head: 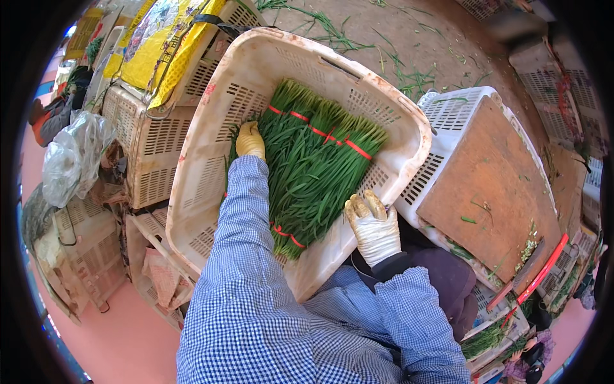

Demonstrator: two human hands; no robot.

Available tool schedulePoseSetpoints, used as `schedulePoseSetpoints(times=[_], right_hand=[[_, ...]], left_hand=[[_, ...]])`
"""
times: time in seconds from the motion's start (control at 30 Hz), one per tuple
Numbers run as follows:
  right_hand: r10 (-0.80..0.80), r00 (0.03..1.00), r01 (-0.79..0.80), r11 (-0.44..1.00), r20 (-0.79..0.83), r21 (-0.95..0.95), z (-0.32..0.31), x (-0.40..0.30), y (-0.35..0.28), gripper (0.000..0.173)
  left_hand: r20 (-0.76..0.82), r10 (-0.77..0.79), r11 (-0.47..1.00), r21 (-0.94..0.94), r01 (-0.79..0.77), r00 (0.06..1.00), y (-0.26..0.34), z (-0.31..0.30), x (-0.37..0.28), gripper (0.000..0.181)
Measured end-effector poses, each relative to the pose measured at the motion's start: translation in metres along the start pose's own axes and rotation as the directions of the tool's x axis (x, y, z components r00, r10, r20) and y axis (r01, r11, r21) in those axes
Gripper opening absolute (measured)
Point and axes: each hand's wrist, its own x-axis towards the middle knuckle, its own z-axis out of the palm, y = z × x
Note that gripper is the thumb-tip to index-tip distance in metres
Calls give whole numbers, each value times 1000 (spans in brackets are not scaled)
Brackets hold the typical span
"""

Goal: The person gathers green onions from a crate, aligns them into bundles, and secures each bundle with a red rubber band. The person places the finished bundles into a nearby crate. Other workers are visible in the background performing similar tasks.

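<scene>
A large, stained white plastic crate (pixel 206 115) with slotted walls sits tilted in front of me. Inside lie several bundles of green garlic chives (pixel 312 168), side by side, pale cut ends toward the far wall. Red bands (pixel 358 149) tie them near those ends, and another red band (pixel 288 235) circles a bundle's near end. My left hand (pixel 250 140), in a yellowed glove, reaches in at the left edge of the chives; its fingertips are hidden. Gloved in dirty white, my right hand (pixel 374 230) has its fingers bent over the crate's near right rim.
To the right, a brown board (pixel 489 192) lies on a white crate (pixel 453 113), with a red-handled tool (pixel 542 269) at its edge. Stacked crates (pixel 158 144) and a yellow sack (pixel 163 53) stand left. Loose leaves (pixel 331 33) litter the floor. Other people (pixel 532 355) are at the edges.
</scene>
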Motion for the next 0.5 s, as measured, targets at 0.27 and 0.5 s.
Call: schedulePoseSetpoints(times=[0.27,0.5], right_hand=[[-53,998,47,965,-18,-259,-10,1,-4,35],[-78,996,63,964,-51,-257,-9,3,-4,37]], left_hand=[[174,83,890,430,-152,981,1,5,4,36],[281,-16,778,607,-165,959,1,13,35,25]])
